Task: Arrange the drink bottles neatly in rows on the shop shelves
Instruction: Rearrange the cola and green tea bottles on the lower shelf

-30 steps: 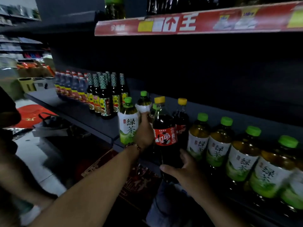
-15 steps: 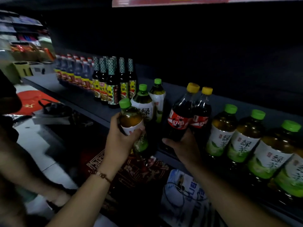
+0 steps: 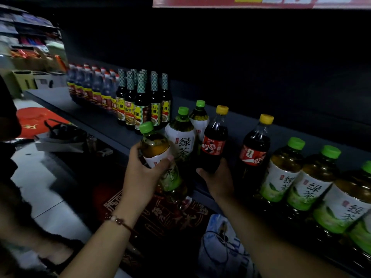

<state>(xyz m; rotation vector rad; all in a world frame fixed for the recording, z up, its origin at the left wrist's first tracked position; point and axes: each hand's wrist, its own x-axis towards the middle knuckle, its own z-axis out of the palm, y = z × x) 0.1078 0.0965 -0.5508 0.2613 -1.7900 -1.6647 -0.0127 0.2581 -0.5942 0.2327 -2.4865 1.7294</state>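
Two bottles are sitting in my grip at once. My left hand [image 3: 141,175] is clamping round a green-capped plastic bottle of amber tea [image 3: 158,157], holding it tilted just off the front edge of the dark grey shop shelf [image 3: 96,117]. My right hand [image 3: 217,179] is wrapping the lower body of a yellow-capped, red-labelled dark cola bottle [image 3: 215,141] standing on that shelf. I am judging the job as partly done: four green-capped tea bottles [image 3: 313,177] are already lining up along the front at the right, the last cut off by the frame. One second cola bottle [image 3: 256,149] is standing beside them, and two more upright tea bottles [image 3: 181,135] are waiting behind my left hand. Farther left, dark sauce bottles [image 3: 142,103] and red-capped bottles [image 3: 92,85] are standing grouped, too crowded for me to count.
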